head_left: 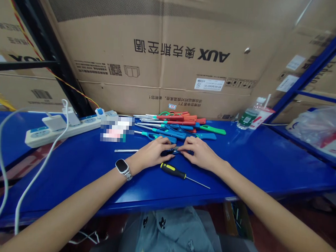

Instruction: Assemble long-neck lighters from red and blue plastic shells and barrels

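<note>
A long-nosed lighter lies low over the blue table, its metal tube pointing left from under my left hand. The fingers of that hand are closed around its body, which is mostly hidden. My right hand meets it from the other side, thumb and fingers pinched at the lighter's right end. A small dark and metallic part shows between the fingertips, too small to name. Just in front of the hands rests a black and yellow screwdriver, its shaft toward the lower right. Behind them is a pile of red, blue and green lighters.
A white power strip with plugs and cables occupies the left side. A water bottle and a cup with a straw stand at the back right, before a large cardboard box. Blue rack posts flank the right.
</note>
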`<move>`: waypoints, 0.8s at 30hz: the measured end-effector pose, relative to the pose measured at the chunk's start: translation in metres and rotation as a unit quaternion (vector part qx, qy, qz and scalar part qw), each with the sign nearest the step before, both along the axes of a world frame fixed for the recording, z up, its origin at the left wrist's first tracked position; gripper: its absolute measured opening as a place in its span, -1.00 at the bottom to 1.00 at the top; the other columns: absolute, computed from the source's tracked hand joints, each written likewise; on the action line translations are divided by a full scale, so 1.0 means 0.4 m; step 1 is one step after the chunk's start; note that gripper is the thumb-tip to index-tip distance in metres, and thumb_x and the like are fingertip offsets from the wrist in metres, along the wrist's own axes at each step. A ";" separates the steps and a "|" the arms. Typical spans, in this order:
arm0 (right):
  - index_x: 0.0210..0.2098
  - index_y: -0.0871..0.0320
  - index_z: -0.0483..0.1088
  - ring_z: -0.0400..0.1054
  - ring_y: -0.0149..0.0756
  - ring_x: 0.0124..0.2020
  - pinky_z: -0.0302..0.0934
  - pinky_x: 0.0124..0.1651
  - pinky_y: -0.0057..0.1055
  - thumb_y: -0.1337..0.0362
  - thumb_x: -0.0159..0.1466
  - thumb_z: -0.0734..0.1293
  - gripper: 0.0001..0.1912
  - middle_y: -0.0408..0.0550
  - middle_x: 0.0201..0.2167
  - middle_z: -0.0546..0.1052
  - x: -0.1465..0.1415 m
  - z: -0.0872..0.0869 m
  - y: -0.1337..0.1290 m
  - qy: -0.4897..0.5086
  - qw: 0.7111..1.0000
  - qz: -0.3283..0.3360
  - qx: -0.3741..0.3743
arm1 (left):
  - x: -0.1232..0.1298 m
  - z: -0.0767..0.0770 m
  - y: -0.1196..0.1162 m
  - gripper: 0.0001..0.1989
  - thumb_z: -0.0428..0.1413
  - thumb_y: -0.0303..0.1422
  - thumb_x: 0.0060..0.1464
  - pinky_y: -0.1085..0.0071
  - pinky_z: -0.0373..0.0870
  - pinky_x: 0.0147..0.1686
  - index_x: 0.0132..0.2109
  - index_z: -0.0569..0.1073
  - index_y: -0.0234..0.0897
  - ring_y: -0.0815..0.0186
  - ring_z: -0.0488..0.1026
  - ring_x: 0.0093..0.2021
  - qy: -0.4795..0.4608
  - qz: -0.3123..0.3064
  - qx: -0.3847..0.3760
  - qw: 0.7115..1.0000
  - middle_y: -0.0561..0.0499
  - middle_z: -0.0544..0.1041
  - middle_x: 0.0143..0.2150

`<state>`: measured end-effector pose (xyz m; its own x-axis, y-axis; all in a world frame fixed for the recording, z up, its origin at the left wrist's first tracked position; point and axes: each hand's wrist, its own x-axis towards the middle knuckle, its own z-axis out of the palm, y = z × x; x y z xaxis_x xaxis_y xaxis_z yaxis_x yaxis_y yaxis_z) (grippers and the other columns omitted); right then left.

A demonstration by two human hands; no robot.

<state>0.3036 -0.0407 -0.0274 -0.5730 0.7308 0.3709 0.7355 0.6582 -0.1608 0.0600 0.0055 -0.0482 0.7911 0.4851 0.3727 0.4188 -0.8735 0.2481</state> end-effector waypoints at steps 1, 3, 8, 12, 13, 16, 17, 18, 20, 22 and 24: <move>-0.08 0.10 0.65 0.42 -0.20 -0.20 0.24 -0.11 -0.27 0.34 0.41 0.36 -0.81 0.00 -0.27 0.57 -0.005 0.010 -0.001 -0.026 0.999 -0.012 -0.018 | 0.000 0.000 0.001 -0.62 0.13 -0.22 0.38 0.06 0.49 0.09 0.23 0.53 -0.26 0.07 0.48 0.05 -0.004 -0.002 -0.003 1.000 -0.18 0.53 0.02; -0.05 0.08 0.66 0.45 -0.21 -0.25 0.19 -0.17 -0.30 0.33 0.41 0.37 -0.78 0.00 -0.30 0.63 -0.016 0.031 -0.004 -0.070 0.995 -0.039 -0.053 | 0.000 0.003 0.000 -0.63 0.13 -0.22 0.38 0.07 0.49 0.09 0.22 0.53 -0.25 0.07 0.48 0.05 -0.007 -0.002 -0.010 1.000 -0.18 0.52 0.01; 0.06 0.05 0.64 0.48 -0.24 -0.38 0.11 -0.31 -0.38 0.31 0.43 0.32 -0.69 -0.01 -0.37 0.67 -0.028 0.065 -0.012 -0.077 0.986 -0.094 -0.114 | 0.003 0.011 -0.006 -0.59 0.15 -0.26 0.35 0.06 0.48 0.08 0.26 0.49 -0.30 0.04 0.47 0.05 0.002 0.014 -0.024 1.000 -0.18 0.52 0.00; -0.02 0.07 0.66 0.47 -0.27 -0.42 0.10 -0.33 -0.40 0.32 0.39 0.35 -0.74 -0.06 -0.43 0.66 -0.019 0.067 -0.004 -0.060 0.985 -0.111 -0.115 | 0.003 0.014 -0.008 -0.62 0.16 -0.26 0.34 0.09 0.48 0.09 0.23 0.50 -0.28 0.05 0.46 0.07 0.000 0.015 -0.037 0.999 -0.17 0.52 0.00; -0.04 0.08 0.66 0.47 -0.28 -0.42 0.10 -0.34 -0.40 0.32 0.38 0.36 -0.76 -0.06 -0.43 0.66 -0.016 0.065 -0.001 -0.057 0.986 -0.110 -0.115 | 0.002 0.014 -0.008 -0.63 0.16 -0.26 0.34 0.09 0.48 0.08 0.21 0.51 -0.28 0.05 0.46 0.06 -0.002 0.016 -0.039 0.999 -0.16 0.51 0.00; -0.06 0.07 0.66 0.51 -0.26 -0.37 0.12 -0.32 -0.40 0.31 0.38 0.37 -0.78 -0.05 -0.36 0.68 -0.015 0.060 0.005 -0.057 0.988 -0.097 -0.108 | 0.001 0.014 -0.008 -0.65 0.15 -0.25 0.35 0.09 0.47 0.09 0.19 0.52 -0.27 0.05 0.46 0.06 -0.004 0.013 -0.042 0.999 -0.16 0.51 0.00; -0.07 0.06 0.66 0.52 -0.24 -0.35 0.12 -0.31 -0.40 0.30 0.38 0.37 -0.78 -0.04 -0.35 0.69 -0.016 0.058 0.006 -0.062 0.988 -0.094 -0.101 | 0.001 0.014 -0.008 -0.65 0.15 -0.25 0.35 0.08 0.47 0.10 0.20 0.52 -0.26 0.06 0.46 0.07 -0.005 0.012 -0.042 0.999 -0.16 0.51 0.01; -0.07 0.05 0.66 0.52 -0.22 -0.33 0.11 -0.31 -0.39 0.29 0.39 0.37 -0.78 -0.03 -0.35 0.69 -0.019 0.057 0.006 -0.068 0.989 -0.096 -0.094 | 0.001 0.014 -0.008 -0.64 0.15 -0.25 0.35 0.09 0.47 0.09 0.21 0.51 -0.25 0.06 0.46 0.07 -0.005 0.011 -0.042 0.999 -0.16 0.50 0.01; -0.07 0.05 0.66 0.52 -0.20 -0.33 0.08 -0.32 -0.38 0.26 0.39 0.37 -0.79 -0.04 -0.39 0.67 -0.025 0.056 0.006 -0.079 0.988 -0.105 -0.082 | 0.001 0.013 -0.008 -0.65 0.15 -0.26 0.35 0.10 0.48 0.08 0.21 0.52 -0.25 0.06 0.46 0.06 -0.007 0.010 -0.040 0.999 -0.15 0.50 0.00; -0.06 0.06 0.64 0.50 -0.21 -0.35 0.03 -0.34 -0.38 0.25 0.38 0.39 -0.80 -0.05 -0.42 0.65 -0.032 0.054 0.008 -0.084 0.988 -0.110 -0.074 | 0.000 0.012 -0.008 -0.66 0.15 -0.26 0.35 0.11 0.48 0.07 0.19 0.52 -0.26 0.07 0.46 0.05 -0.008 0.008 -0.039 0.999 -0.14 0.49 -0.03; -0.08 0.07 0.63 0.49 -0.22 -0.35 -0.01 -0.35 -0.38 0.26 0.37 0.39 -0.82 -0.06 -0.40 0.66 -0.038 0.053 0.012 -0.089 0.989 -0.098 -0.065 | -0.001 0.010 -0.007 -0.67 0.14 -0.26 0.36 0.11 0.49 0.05 0.19 0.53 -0.25 0.08 0.46 0.02 -0.010 0.004 -0.037 0.999 -0.14 0.49 -0.05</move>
<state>0.2886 -0.0361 -0.0063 -0.4628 0.8696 0.1721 0.8716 0.4818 -0.0908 0.0597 0.0026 -0.0441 0.7800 0.5184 0.3504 0.4201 -0.8489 0.3208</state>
